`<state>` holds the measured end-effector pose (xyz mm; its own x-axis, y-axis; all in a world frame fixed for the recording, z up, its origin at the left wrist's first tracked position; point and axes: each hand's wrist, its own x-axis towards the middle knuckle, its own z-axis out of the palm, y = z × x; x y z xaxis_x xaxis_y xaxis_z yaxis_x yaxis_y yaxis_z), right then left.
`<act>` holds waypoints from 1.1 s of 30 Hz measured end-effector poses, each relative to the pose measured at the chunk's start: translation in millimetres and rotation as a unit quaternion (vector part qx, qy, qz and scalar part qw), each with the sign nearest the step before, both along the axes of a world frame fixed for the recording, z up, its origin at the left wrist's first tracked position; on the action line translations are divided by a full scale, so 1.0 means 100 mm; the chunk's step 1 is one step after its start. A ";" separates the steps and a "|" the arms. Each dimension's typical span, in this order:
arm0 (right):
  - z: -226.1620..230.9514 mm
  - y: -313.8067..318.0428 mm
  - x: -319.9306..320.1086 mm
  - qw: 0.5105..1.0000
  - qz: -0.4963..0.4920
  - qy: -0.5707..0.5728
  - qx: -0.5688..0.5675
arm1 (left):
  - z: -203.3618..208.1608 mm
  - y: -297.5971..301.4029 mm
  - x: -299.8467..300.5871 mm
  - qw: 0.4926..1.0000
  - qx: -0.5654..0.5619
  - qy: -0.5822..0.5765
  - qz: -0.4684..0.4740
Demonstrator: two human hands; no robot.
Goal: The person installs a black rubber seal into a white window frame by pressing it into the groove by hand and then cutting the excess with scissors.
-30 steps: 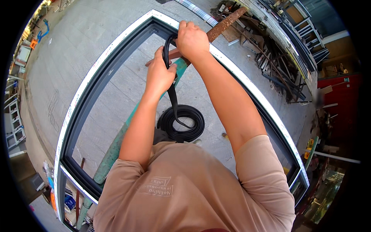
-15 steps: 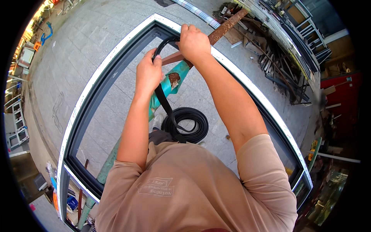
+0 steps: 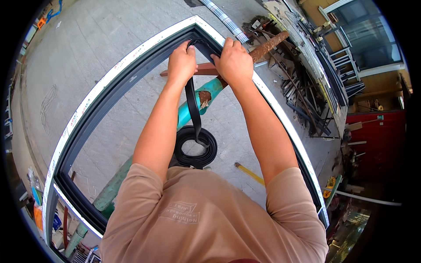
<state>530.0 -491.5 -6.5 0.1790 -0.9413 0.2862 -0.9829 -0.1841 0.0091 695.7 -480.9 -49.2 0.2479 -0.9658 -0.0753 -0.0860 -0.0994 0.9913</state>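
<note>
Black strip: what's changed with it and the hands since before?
The left hand moved up toward the corner of the frame, keeping hold of the black strip, whose big loop between the hands no longer shows. The right hand stayed on the frame; the coil still lies below.

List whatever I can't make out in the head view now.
All in the head view:
Left hand: its full grip on the flat black rubbery strip, hidden by the hand itself.
Right hand: its fingertips, hidden behind its own knuckles.
White-faced dark metal frame: near side, hidden by the brown shirt.
Thin yellow rod: near end, hidden behind the right arm.
</note>
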 end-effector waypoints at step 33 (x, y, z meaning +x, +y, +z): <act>0.05 -0.31 0.28 0.997 -0.019 0.068 0.038 | -0.14 -0.19 -0.06 0.998 -0.007 0.037 0.041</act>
<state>557.9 -522.2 -1.0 0.1750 -0.9660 0.1903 -0.9799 -0.1520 0.1295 690.1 -499.8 -63.7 0.3197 -0.9438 -0.0835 -0.0042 -0.0896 0.9960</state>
